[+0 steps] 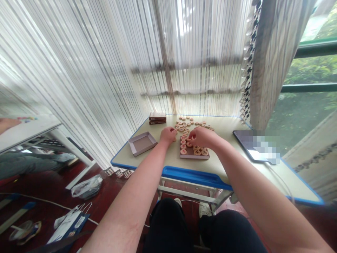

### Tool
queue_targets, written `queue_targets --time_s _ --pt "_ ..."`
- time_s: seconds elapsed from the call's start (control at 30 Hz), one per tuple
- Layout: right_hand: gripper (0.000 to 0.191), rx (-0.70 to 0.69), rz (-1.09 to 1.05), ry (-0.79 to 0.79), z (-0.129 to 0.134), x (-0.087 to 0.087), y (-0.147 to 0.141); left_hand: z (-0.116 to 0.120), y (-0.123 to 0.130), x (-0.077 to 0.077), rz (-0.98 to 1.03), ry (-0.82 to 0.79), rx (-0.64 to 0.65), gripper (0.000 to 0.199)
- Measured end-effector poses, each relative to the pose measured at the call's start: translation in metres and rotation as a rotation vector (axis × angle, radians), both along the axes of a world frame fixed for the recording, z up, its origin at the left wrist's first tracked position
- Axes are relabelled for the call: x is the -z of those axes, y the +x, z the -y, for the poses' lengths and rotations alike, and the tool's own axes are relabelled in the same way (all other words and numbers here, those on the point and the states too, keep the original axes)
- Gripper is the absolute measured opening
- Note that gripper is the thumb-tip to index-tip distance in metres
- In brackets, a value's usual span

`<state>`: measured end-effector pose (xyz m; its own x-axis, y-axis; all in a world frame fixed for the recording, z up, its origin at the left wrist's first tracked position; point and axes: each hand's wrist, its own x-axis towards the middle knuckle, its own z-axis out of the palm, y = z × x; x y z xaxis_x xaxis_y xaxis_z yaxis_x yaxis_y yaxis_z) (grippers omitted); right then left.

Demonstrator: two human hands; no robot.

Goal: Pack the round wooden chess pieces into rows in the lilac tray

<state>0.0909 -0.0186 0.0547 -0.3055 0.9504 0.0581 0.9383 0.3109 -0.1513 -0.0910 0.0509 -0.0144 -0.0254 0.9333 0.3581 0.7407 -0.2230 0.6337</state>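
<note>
Round wooden xiangqi pieces with carved characters fill much of a shallow cardboard box (191,152) in front of me; a bare patch of its bottom shows near the front. My right hand (199,137) reaches over the box from the right, thumb and fingers pinched at a xiangqi piece (189,144) in it, and hides the pieces behind. Left of the box, my left hand (167,135) is closed just above the table, with a wooden edge showing under its fingertips. What it holds is mostly hidden. Loose xiangqi pieces (181,129) lie scattered behind both hands.
An upturned box lid (142,144) lies at the left, with stacked small books (157,118) behind it. A tablet (252,147) with a cable rests on the table (147,160) at the right. Another person's hand (9,123) is on a neighbouring table at far left.
</note>
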Motion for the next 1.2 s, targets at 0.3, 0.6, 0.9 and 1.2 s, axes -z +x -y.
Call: queue_targets --time_s 0.3,0.6,0.9,1.2 --pt "0.032 0.262 -0.161 0.136 -0.034 0.014 0.042 0.005 0.002 -0.003 -0.016 -0.027 -0.001 0.025" --pt "0.034 0.236 -0.093 0.028 -0.049 0.026 0.042 0.014 0.006 -0.009 -0.063 0.016 0.137 0.027" --pt "0.028 0.394 -0.188 -0.084 -0.05 0.026 0.061 0.014 0.008 -0.008 -0.142 0.016 0.215 0.039" --pt "0.029 0.389 -0.162 -0.073 -0.06 0.036 0.065 0.006 0.004 -0.003 -0.169 0.082 0.223 0.041"
